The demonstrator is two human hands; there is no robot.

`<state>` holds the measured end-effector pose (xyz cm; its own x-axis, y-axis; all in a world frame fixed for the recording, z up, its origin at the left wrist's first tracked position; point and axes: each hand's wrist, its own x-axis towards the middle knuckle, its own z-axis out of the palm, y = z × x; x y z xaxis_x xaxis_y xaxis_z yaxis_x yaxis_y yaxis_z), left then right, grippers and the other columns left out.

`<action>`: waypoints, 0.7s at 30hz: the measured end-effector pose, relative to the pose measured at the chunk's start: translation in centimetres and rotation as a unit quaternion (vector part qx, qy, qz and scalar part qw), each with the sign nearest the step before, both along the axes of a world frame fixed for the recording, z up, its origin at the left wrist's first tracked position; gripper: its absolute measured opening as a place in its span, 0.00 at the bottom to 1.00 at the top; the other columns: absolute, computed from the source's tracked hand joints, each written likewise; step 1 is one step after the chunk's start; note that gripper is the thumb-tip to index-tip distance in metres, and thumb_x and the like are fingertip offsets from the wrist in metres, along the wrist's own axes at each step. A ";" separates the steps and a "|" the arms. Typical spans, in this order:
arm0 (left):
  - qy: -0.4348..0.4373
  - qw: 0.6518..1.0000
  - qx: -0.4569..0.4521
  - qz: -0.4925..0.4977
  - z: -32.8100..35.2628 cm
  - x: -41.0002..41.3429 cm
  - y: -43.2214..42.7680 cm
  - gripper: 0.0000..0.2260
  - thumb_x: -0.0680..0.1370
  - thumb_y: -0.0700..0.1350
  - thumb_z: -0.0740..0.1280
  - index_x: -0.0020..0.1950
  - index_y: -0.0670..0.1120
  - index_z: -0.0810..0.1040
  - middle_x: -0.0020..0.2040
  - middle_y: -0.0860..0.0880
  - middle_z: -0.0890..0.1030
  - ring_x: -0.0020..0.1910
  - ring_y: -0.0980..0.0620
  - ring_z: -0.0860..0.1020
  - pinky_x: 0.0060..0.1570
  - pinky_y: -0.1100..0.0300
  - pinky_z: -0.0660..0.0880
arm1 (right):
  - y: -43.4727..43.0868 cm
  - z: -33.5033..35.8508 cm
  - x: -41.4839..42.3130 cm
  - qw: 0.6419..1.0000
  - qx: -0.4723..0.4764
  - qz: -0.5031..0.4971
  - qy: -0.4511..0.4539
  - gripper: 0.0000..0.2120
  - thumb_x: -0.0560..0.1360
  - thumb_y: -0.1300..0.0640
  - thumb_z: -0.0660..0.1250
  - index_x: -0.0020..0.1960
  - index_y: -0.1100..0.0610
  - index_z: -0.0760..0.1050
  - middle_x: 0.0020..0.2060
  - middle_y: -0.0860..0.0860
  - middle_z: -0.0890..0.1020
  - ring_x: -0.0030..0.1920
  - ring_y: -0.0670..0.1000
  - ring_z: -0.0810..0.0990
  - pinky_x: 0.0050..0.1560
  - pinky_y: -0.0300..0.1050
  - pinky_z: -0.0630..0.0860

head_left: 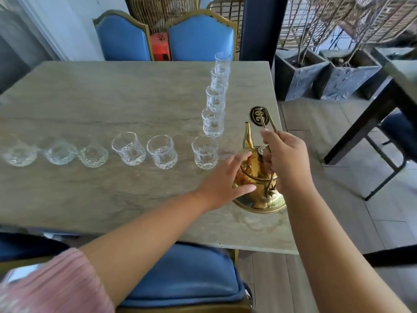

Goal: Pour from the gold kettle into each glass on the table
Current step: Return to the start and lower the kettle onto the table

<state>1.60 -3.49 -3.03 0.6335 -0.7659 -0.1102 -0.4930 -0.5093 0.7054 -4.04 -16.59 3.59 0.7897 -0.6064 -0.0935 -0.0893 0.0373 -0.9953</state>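
Blue chair cushion [185,274] is seen nearest, under the table's [112,199] near edge. Just beyond it, the gold kettle [257,181] is placed at the table's near right corner, close to the right edge. Its body is touched by the left hand [223,179], whose fingers are spread flat against it. Its thin handle [269,123] is pinched at the top by the closed right hand [286,159]. A dark round emblem [258,116] with gold marks is noted behind; nothing legible is made out. Six glasses [205,152] are ranged leftward, four more farther back. Bare tabletop is left in front of them.
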 end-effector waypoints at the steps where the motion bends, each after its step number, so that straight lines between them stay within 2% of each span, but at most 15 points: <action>1: 0.003 1.000 -0.001 0.005 -0.2 0.0 0.0 0.33 0.76 0.56 0.66 0.75 0.59 0.51 0.78 0.47 0.55 0.75 0.47 0.59 0.71 0.45 0.62 | 0.2 -0.2 0.0 1.000 -0.001 -0.004 0.000 0.10 0.75 0.55 0.64 0.38 0.59 0.71 0.22 0.49 0.66 0.22 0.48 0.62 0.25 0.43 0.60; 4: 0.003 1.000 -0.009 0.009 -0.9 -0.1 -0.1 0.33 0.76 0.55 0.67 0.76 0.58 0.53 0.77 0.46 0.55 0.75 0.47 0.58 0.71 0.49 0.61 | 0.5 -1.0 0.0 1.000 -0.003 -0.016 -0.003 0.11 0.75 0.55 0.65 0.37 0.60 0.71 0.20 0.47 0.67 0.22 0.48 0.63 0.25 0.43 0.61; 8: 0.003 1.000 -0.001 0.012 -1.5 -0.2 0.0 0.34 0.75 0.56 0.68 0.76 0.60 0.52 0.78 0.45 0.53 0.76 0.44 0.57 0.72 0.47 0.60 | 0.9 -1.7 -0.1 1.000 0.008 -0.026 -0.007 0.12 0.74 0.56 0.65 0.35 0.59 0.70 0.20 0.47 0.66 0.22 0.47 0.62 0.26 0.44 0.60; 13: 0.006 1.000 -0.007 0.008 -1.6 -0.9 0.0 0.33 0.76 0.53 0.68 0.76 0.59 0.53 0.79 0.45 0.50 0.77 0.45 0.55 0.70 0.55 0.55 | 1.6 -2.5 -0.7 0.999 -0.003 -0.043 -0.022 0.16 0.74 0.56 0.65 0.29 0.55 0.67 0.18 0.44 0.66 0.22 0.46 0.63 0.28 0.44 0.61; 17: 0.015 1.000 -0.003 0.003 -1.8 -1.1 0.1 0.34 0.76 0.52 0.68 0.76 0.59 0.52 0.79 0.44 0.49 0.77 0.44 0.53 0.73 0.48 0.56 | 1.9 -3.1 -1.3 0.998 0.008 -0.055 -0.029 0.16 0.75 0.56 0.65 0.30 0.55 0.68 0.17 0.44 0.67 0.21 0.45 0.63 0.28 0.43 0.61; 21: 0.009 1.000 0.003 -0.004 -1.9 -1.2 0.0 0.33 0.76 0.52 0.68 0.76 0.59 0.53 0.79 0.44 0.50 0.77 0.45 0.53 0.73 0.48 0.56 | 1.8 -3.3 -1.8 0.998 0.013 -0.058 -0.031 0.16 0.76 0.56 0.65 0.30 0.55 0.67 0.17 0.44 0.67 0.20 0.44 0.63 0.26 0.42 0.61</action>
<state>0.38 -3.47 -4.93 0.6259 -0.7696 -0.1264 -0.4841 -0.5103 0.7108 -5.85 -14.76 0.30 0.7197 -0.6913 -0.0645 -0.0219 0.0702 -0.9973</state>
